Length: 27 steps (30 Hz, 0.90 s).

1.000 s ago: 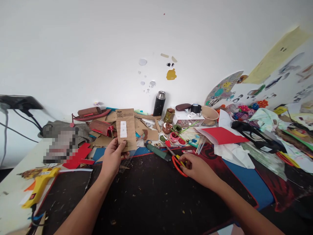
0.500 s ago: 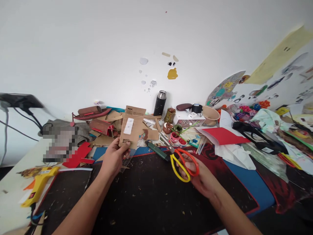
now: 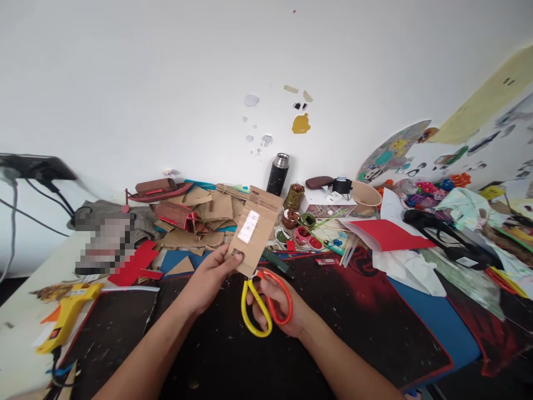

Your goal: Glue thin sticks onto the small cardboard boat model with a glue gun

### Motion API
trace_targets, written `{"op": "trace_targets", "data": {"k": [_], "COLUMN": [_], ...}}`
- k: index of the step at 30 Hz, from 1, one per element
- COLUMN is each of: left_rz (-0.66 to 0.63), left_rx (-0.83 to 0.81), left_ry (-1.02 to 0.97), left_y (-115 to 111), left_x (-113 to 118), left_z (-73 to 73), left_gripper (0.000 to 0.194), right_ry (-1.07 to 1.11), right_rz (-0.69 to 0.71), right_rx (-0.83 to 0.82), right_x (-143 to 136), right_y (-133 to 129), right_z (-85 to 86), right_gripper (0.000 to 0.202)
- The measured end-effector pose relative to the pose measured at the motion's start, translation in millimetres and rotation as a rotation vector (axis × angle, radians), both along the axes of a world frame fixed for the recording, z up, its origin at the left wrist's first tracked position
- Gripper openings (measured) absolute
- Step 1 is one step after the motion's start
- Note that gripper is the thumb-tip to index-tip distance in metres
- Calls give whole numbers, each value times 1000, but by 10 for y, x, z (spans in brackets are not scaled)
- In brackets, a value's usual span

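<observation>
A flat piece of brown cardboard point(image 3: 261, 233) with a white label is pinched in my left hand point(image 3: 214, 275), thumb on its front face, tilted to the right. My right hand point(image 3: 281, 303) has its fingers in the handles of the scissors point(image 3: 257, 305), one loop yellow and the other red. The scissor pivot sits at the cardboard's lower edge, and the blades are hidden behind the cardboard. Just behind, a dark green tool point(image 3: 278, 262) lies on the black mat point(image 3: 233, 355).
A yellow hot glue gun point(image 3: 69, 316) lies at the left near red card pieces point(image 3: 135, 265). Cardboard scraps point(image 3: 219, 205), a black thermos point(image 3: 278, 175) and paint pots point(image 3: 308, 220) line the back. Red paper point(image 3: 387, 234) and a black strap-like object point(image 3: 452, 239) lie at the right.
My right hand has brought the scissors left to the cardboard, so the blades are now behind it. My left hand has moved slightly right, tilting the cardboard. The view has shifted a little.
</observation>
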<state>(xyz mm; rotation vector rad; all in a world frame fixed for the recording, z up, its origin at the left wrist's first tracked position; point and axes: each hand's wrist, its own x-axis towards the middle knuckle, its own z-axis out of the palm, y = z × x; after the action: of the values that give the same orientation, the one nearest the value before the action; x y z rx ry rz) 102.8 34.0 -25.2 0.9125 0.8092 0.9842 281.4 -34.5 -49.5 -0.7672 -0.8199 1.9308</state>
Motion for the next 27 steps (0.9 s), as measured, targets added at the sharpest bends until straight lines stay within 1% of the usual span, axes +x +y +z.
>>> {"op": "trace_targets", "data": {"k": [2,4,6,8,9,10,12,15,17,19,23,25,27], "left_rz": [-24,20,158,375,448,507,536,505,476,429,263,153,84], "left_rx": [15,4,10,67,112,155,212,256,233,190,143,162,194], "left_ry": [58,79,74,72,84,104,170,330,442,510,542,556,577], "left_y": [0,31,102,200,249,294,357,378,368,359,352,342,328], "left_x": [-10,-59,-152,-273,-335,-393,-492,-592,-635,-666,-698,-696,-680], "left_z": [5,3,-10,-32,-44,-54,-66,-45,-17,0,-31,-60,-87], "left_gripper": [42,44,46,47,48,48,43,37,39,41,45,46,45], "right_ry": [-42,-88,-120,-140,-162,-184,-211,-220,-208,-207,-277,-332,-372], "right_rz": [66,81,18,-89,-131,-173,-243,-342,-405,-435,-421,-444,-473], "right_rx": [20,28,34,56,71,93,149,244,280,290,291,284,266], "right_x": [-62,-110,-121,-91,-66,-39,8,39,40,45,92,116,124], "right_y": [54,144,262,396,467,538,674,838,900,919,879,856,840], "right_z": [-19,-19,7,63,101,142,222,278,252,192,89,64,41], "right_gripper": [49,47,46,48,47,46,46,46,47,46,46,44,43]}}
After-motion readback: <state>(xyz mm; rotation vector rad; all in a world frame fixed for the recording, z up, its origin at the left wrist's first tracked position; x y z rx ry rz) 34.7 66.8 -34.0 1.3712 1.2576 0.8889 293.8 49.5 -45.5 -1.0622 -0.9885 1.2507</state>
